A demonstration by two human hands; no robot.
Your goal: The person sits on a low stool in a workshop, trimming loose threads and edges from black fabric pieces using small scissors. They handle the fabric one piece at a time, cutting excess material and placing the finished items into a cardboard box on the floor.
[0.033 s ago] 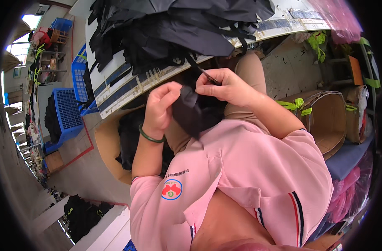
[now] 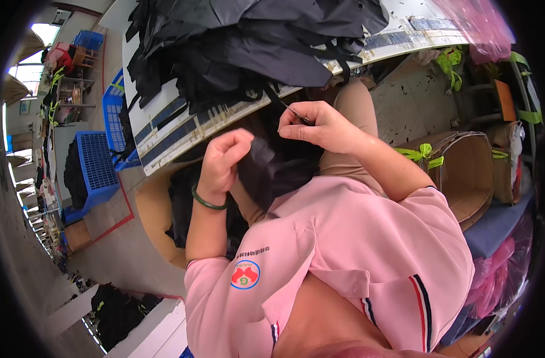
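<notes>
My left hand (image 2: pixel 223 164), with a dark green bangle at the wrist, is closed on a black fabric piece (image 2: pixel 257 173) that hangs down in front of my shirt. The piece is smeared by motion. Slightly farther off, my right hand (image 2: pixel 320 125) is curled round small dark scissors (image 2: pixel 301 117); only their thin blade end and part of the handle show. The scissors' tip is close to a black strap hanging from the table edge. A large heap of black fabric pieces (image 2: pixel 236 48) covers the table (image 2: pixel 171 134) ahead of me.
Blue plastic crates (image 2: pixel 96 164) stand on the floor to the left, with black fabric in them. An open cardboard box (image 2: pixel 466 179) with bright green ties is on the right. Pink plastic (image 2: pixel 478 30) lies at the table's far right. More black fabric lies below the table, by my legs.
My left hand has moved a little left and nearer to me, drawing the black fabric piece away from the right hand. The right hand has barely shifted.
</notes>
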